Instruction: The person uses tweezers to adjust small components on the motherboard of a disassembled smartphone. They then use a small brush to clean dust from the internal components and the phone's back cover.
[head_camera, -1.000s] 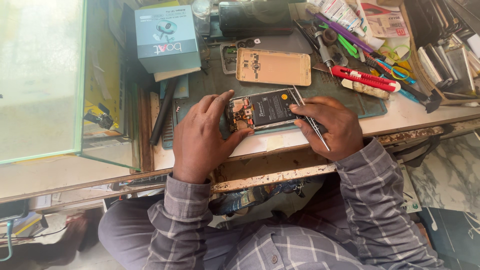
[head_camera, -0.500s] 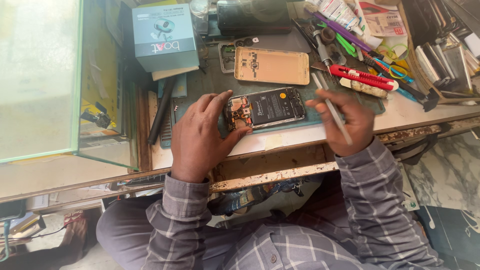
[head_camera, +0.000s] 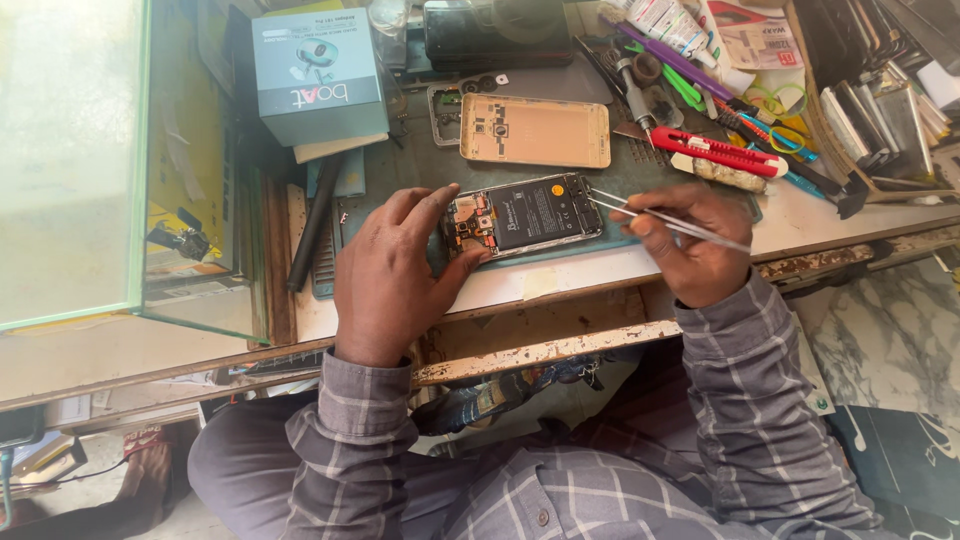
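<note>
1. Left hand (head_camera: 395, 275) lies spread, fingers loosely curled, steadying the left end of the opened phone (head_camera: 525, 215)
2. Right hand (head_camera: 690, 240) pinches tweezers (head_camera: 660, 218), tips at the phone's right end
3. Phone lies flat on the green mat (head_camera: 400, 180), near the bench edge
4. Gold back cover (head_camera: 535, 130) just behind; red cutter (head_camera: 715, 152) to the right

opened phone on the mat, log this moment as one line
left hand: steadies opened phone | right hand: holds tweezers, tips at phone's edge | gold back cover: lies behind phone
</note>
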